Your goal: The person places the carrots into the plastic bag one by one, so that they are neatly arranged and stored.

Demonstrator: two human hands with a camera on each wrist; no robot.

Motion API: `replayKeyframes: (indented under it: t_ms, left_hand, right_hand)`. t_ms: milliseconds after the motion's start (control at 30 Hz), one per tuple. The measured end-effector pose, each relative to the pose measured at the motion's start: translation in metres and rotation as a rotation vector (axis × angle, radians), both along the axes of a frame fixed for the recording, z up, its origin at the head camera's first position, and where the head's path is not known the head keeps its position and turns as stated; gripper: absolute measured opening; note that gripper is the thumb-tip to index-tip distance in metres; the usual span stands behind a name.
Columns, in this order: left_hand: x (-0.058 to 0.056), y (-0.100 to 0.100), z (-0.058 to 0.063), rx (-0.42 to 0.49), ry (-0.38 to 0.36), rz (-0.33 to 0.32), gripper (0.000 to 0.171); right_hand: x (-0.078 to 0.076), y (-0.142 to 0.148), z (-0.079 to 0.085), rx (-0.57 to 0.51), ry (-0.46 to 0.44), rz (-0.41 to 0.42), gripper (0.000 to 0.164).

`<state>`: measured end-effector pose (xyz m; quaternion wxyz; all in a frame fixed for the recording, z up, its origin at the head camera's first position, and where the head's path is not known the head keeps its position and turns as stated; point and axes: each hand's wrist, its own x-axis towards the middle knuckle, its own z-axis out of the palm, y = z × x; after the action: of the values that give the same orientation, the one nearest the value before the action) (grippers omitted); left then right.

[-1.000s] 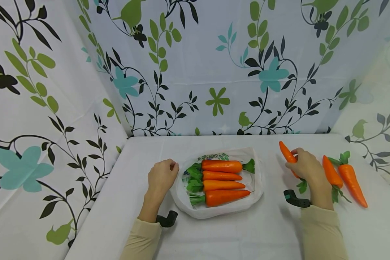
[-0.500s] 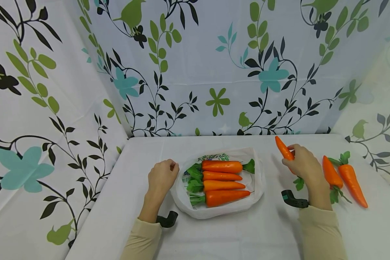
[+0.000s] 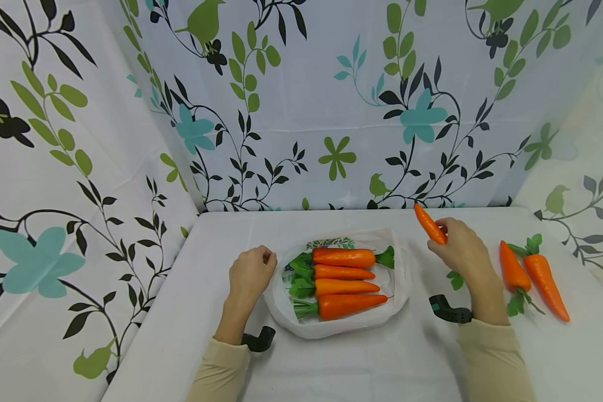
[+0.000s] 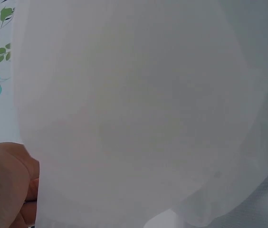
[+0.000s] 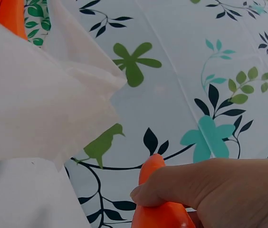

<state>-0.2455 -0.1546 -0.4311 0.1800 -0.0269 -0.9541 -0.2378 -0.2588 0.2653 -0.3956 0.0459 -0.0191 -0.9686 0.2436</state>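
My right hand (image 3: pixel 460 249) holds a carrot (image 3: pixel 430 224) above the table's right part, tip pointing up and left, green leaves hanging below the hand. In the right wrist view the thumb lies across the carrot (image 5: pixel 160 216). At mid-table stands a white bag (image 3: pixel 326 330) with its rim folded back and several carrots (image 3: pixel 345 287) lying in a row inside. Close by the bag's left edge is my left hand (image 3: pixel 248 274), fingers curled. The left wrist view shows the bag's wall (image 4: pixel 134 109) hiding its fingertips, so whether they grip the rim is unclear.
Two more carrots lie at the right, a shorter carrot (image 3: pixel 513 267) and a longer carrot (image 3: pixel 546 285). A white cloth covers the table (image 3: pixel 362 374). Patterned curtains (image 3: pixel 291 111) rise behind the table and at its sides.
My right hand has moved left and slightly away from me with the carrot, farther from the two carrots on the right. The left hand and the bag stay in place.
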Motion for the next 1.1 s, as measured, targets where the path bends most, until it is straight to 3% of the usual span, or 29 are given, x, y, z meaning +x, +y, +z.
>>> replayKeyframes:
  t_ms: [1100]
  left_hand:
    - [0.0, 0.0, 0.001, -0.002, -0.005, 0.001, 0.021]
  right_hand:
    - [0.011, -0.036, 0.019, 0.041, 0.145, 0.085, 0.053]
